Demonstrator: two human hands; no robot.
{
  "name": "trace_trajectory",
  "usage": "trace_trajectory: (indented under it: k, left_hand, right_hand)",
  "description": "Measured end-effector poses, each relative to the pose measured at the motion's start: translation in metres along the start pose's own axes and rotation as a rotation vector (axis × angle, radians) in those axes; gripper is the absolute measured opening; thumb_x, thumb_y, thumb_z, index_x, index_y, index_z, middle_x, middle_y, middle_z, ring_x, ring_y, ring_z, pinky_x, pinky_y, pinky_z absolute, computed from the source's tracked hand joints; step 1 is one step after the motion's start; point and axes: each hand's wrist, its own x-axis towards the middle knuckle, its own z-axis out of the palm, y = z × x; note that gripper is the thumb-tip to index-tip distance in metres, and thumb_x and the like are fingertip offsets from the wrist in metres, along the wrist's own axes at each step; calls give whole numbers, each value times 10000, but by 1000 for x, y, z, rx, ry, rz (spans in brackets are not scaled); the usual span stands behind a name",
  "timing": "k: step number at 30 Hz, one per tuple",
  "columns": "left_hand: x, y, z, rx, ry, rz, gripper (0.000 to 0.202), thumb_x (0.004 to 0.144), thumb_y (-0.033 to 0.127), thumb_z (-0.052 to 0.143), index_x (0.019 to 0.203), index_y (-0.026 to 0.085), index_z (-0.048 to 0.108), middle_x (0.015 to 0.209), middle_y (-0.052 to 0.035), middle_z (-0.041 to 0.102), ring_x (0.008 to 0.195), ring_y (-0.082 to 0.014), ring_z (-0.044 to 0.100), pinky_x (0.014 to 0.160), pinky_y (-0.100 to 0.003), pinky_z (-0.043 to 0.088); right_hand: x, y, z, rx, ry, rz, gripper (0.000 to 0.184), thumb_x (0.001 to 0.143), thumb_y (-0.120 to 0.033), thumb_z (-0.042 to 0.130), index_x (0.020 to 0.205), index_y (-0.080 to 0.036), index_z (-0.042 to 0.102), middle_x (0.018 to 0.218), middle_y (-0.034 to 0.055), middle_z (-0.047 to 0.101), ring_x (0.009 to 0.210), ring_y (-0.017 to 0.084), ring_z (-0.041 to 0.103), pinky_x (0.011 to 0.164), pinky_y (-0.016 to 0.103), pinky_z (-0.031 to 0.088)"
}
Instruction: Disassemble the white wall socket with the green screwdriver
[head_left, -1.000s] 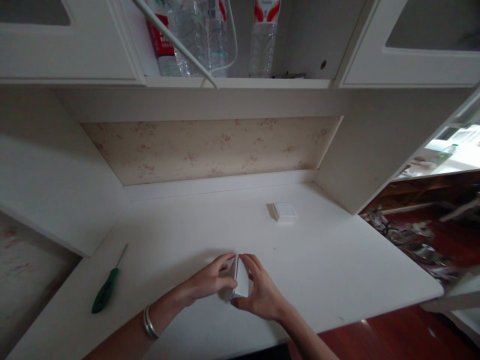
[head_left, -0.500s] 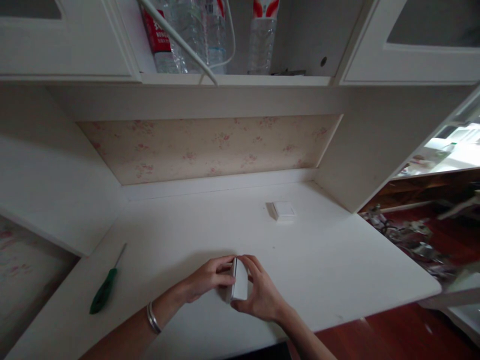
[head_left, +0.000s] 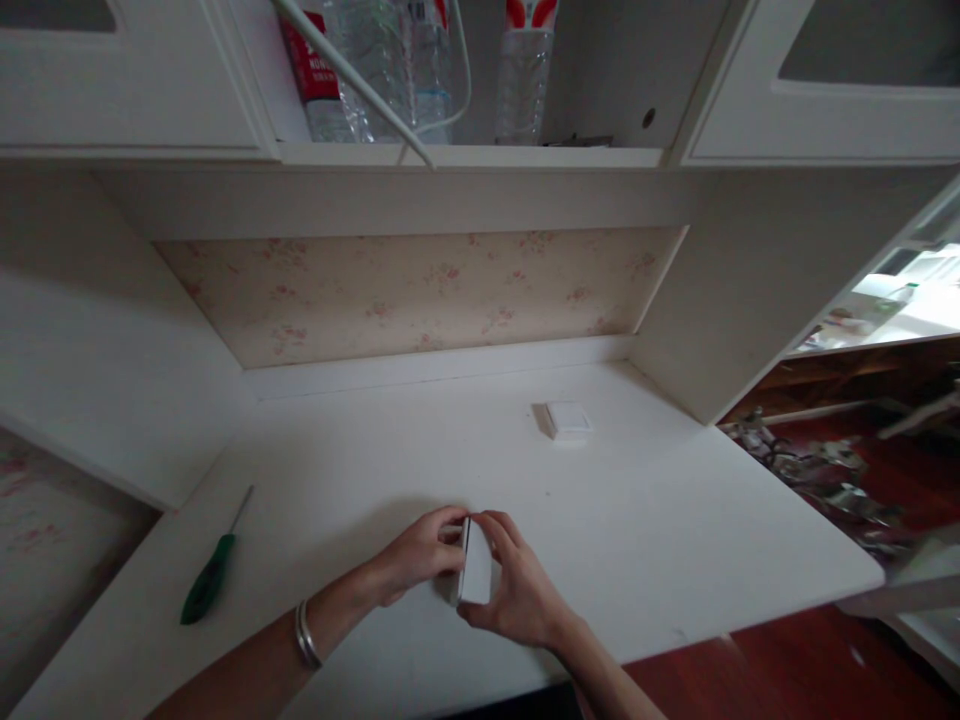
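Between my hands is a small white square box-like piece [head_left: 477, 572], perhaps a wall switch, tilted on edge with a dark seam along its top and left side. My left hand [head_left: 421, 552], with silver bangles at the wrist, grips its left side with thumb and fingers. My right hand [head_left: 523, 590] is closed around the right side, thumb at the near edge and fingers at the far edge. A similar white square piece [head_left: 568, 419] lies further back on the white desktop [head_left: 360, 450]. Off to the left rests a screwdriver [head_left: 211, 575] with a green handle.
Above the desk, an open cabinet shelf [head_left: 472, 156] holds several plastic bottles [head_left: 523, 85], and a white cable [head_left: 360, 85] hangs over its edge. A side panel [head_left: 720, 290] bounds the desk at right. Red flooring [head_left: 735, 650] shows beyond the front edge.
Both hands and the white piece have shifted very slightly left. The hold of each hand looks the same, and the screwdriver and other white piece lie where they were.
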Motion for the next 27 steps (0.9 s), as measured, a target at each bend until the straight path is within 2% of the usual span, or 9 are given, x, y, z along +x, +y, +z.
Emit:
trace_trajectory:
  k: [5,11,24,27]
  left_hand:
    - [2,3,2,238,74,-27,430,589,94,503,994,130,642,841,-31,672,748,-168,621,544,-204,392]
    - [9,4,1,438,79,-15,436,557,109,493,949,133,682,782,-22,670,685,-155,592,487,-196,333]
    - [11,9,2,522,101,-57,448,505,76,523,921,117,684,739,-32,669,624,-153,585,441,-189,315]
    - [9,13,0,439,29,-43,424,546,77,546,944,119,685,796,-42,697,693,-179,621,499,-204,389]
  right_hand:
    - [1,-1,3,-74,0,-50,977,492,-137,774,1363,-237,342,1310,94,423,1183,253,469,1025,392,401]
    - [1,-1,6,-89,8,-34,968,494,-164,773,1352,-223,329,1306,104,414,1156,258,487,1007,395,411]
    - [0,-6,7,-106,19,-22,959,504,-142,755,1352,-219,313,1303,101,413,1206,266,443,1060,401,359]
    - [0,-6,4,-80,19,-6,963,496,-138,768,1348,-225,329,1292,101,417,1162,264,478,1030,406,392]
